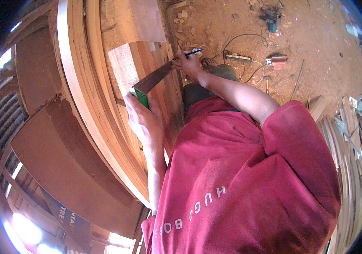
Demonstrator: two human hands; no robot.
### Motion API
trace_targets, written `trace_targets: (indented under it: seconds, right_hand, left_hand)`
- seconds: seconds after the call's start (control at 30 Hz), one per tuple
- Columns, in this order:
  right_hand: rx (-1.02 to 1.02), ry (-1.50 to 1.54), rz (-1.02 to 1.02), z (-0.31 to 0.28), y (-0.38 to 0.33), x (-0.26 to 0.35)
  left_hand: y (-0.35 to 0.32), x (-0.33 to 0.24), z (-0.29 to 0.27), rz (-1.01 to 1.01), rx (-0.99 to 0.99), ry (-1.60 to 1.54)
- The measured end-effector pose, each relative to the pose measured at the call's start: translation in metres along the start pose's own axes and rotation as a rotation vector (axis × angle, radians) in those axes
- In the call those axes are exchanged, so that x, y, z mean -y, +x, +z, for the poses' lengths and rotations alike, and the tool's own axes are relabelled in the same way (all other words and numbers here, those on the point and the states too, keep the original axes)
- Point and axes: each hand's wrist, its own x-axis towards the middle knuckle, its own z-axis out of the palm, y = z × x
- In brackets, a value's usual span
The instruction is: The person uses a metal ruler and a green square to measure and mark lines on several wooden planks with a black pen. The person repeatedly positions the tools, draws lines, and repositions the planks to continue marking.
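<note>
Left hand [142, 120] clamped around the green stock of a try square [152, 80], pressing it onto the timber frame [104, 106]. Right hand [188, 63] pinches a pencil [188, 53] at the blade's far end. Square looks light, stiff, likely slippery on planed wood; best held at the stock. Power tools [274, 60] on the dirt floor [316, 42].

Try square [154, 79] flat across board [123, 70]
</note>
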Motion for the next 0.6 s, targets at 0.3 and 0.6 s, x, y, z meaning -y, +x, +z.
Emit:
trace_targets:
  seconds: [0.3,0.6]
  right_hand:
    - [-0.004,-0.058,0.001,-0.002,0.005,-0.005]
    - [0.085,-0.056,0.002,0.004,-0.010,0.013]
  left_hand:
    - [0.000,-0.001,0.000,-0.025,0.006,-0.004]
    - [-0.002,-0.002,-0.002,-0.026,-0.003,0.002]
